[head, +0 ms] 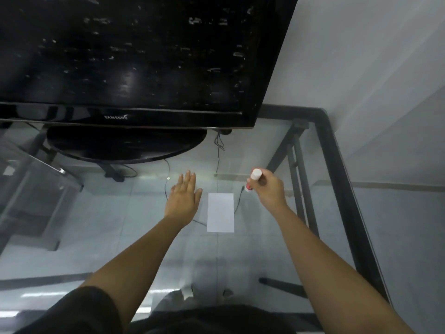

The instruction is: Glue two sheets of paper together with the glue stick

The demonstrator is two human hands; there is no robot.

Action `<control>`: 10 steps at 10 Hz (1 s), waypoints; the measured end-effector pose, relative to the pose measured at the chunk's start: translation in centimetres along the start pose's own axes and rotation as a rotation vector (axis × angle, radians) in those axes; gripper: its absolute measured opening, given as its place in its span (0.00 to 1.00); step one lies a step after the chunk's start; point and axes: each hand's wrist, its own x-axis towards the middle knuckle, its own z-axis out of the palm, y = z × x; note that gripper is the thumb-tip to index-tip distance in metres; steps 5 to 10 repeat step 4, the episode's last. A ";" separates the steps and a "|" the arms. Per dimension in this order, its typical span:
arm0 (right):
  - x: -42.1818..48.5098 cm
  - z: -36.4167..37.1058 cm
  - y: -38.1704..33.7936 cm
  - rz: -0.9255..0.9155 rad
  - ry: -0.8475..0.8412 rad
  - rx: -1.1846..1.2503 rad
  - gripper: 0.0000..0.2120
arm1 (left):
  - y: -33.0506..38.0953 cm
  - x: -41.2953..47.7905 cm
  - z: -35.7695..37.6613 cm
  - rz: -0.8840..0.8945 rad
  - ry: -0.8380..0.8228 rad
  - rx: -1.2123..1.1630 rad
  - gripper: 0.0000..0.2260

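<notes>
While hands (185,196) apart, paper (220,212) seemingly unobstructed.

A home room: television (134,56) on a glass table (337,150).

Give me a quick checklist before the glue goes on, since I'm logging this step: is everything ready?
1. Glue stick in hand: ok, the right hand is closed around it.
2. Cap off the glue stick: cannot tell, a white end shows above the fist.
3. Paper flat on the glass table: ok, between the two hands.
4. Two sheets present: cannot tell, only one white rectangle shows.
5. Left hand steadying the paper: not ok, it is open and beside the paper, not on it.
6. Glue tip over the paper: not ok, the stick is off its far right corner.
</notes>
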 end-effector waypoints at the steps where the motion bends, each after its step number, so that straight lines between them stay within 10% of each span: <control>1: -0.1 0.4 1.3 -0.048 0.015 -0.063 0.16 | -1.7 -0.4 1.8 -0.022 -0.053 0.118 0.26; 10: -0.4 0.5 1.6 -0.010 -0.033 -0.036 0.23 | -2.5 -0.9 3.2 0.006 -0.015 0.145 0.29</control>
